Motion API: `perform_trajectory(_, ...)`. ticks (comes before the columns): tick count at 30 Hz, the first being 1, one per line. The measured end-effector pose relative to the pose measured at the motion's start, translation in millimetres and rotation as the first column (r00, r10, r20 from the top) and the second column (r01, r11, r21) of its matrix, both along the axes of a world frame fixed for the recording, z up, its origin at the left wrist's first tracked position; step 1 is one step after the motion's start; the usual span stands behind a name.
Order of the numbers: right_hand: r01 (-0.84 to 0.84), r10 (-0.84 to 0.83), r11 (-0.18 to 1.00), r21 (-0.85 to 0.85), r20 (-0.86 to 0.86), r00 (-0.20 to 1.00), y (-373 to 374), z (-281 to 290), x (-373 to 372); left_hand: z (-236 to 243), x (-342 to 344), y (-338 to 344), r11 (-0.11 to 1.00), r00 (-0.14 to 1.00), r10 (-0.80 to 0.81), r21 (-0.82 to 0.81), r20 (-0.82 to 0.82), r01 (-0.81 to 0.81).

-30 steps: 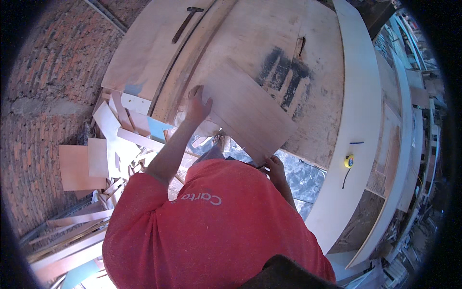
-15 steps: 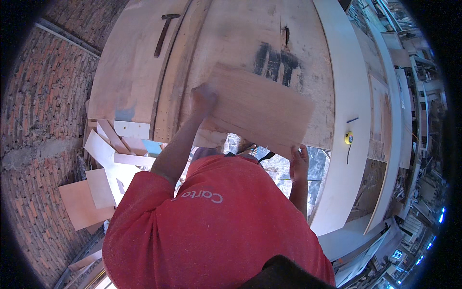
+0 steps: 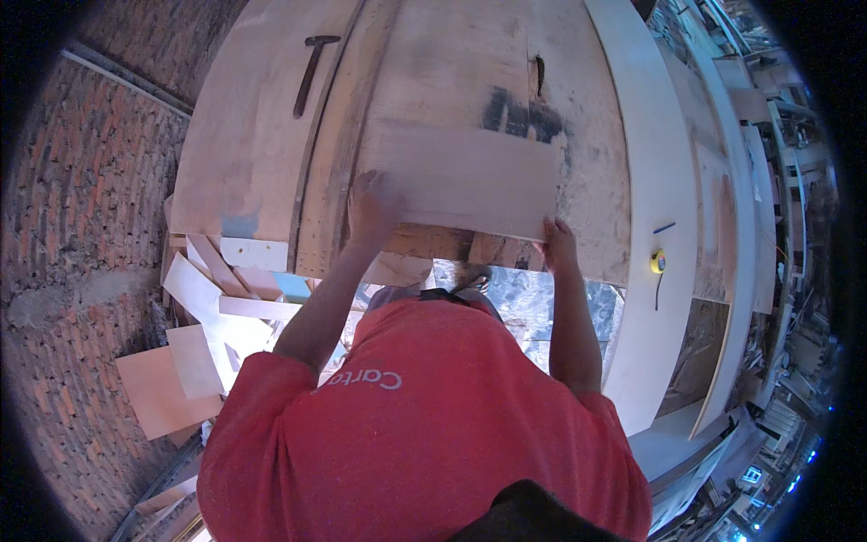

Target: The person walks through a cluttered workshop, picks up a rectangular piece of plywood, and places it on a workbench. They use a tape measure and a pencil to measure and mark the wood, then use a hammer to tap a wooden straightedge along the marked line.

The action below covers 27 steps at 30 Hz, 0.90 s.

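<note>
A rectangular light plywood piece point(image 3: 465, 181) is held over the worn wooden workbench point(image 3: 587, 217), near its front edge and just below a dark stained patch. My left hand point(image 3: 370, 203) grips its left end, slightly blurred. My right hand point(image 3: 555, 239) pinches its lower right corner. Whether the piece rests fully on the bench is hard to tell. Below my hands the bench's front edge and the floor show beside my red shirt.
A hammer point(image 3: 312, 77) lies at the back left, a small dark tool point(image 3: 540, 74) at the back. A long white board point(image 3: 650, 343) carries a yellow tape measure point(image 3: 658, 262) and blue pencil point(image 3: 665, 227). Offcuts point(image 3: 190, 352) lean by the brick wall point(image 3: 81, 208) at left.
The plywood piece has swung from slanting to nearly square with the bench and moved away from my body. My right hand has risen along with it, and my view has turned slightly.
</note>
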State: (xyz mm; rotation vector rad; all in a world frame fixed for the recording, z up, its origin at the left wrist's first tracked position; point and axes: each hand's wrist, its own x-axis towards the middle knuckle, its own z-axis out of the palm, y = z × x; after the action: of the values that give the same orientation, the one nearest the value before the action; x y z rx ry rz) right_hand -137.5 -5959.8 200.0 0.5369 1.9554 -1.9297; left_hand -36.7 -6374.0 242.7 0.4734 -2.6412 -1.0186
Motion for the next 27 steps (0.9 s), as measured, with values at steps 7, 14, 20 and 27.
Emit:
perform_trajectory(7, -0.148, 0.405, 0.62, 0.771, -0.152, 0.902, -9, -76, -26, 35, 27, 41, 0.973, 0.978, -0.202, -0.099, 0.054, 0.206)
perform_trajectory(14, -0.099, 0.372, 0.505, 0.858, -0.113, 0.921, -47, -22, -4, 26, 41, 77, 0.936, 0.933, -0.353, -0.033, -0.063, 0.352)
perform_trajectory(20, 0.117, 0.208, 0.646, 0.755, -0.32, 0.924, 1, 24, 49, 32, 21, 140, 0.762, 0.761, -0.646, -0.121, -0.062, 0.636)
perform_trajectory(27, 0.35, -0.199, 0.263, 0.899, -0.305, 0.931, 154, 44, 200, 32, 9, 241, 0.678, 0.668, -0.735, -0.089, -0.116, 0.73)
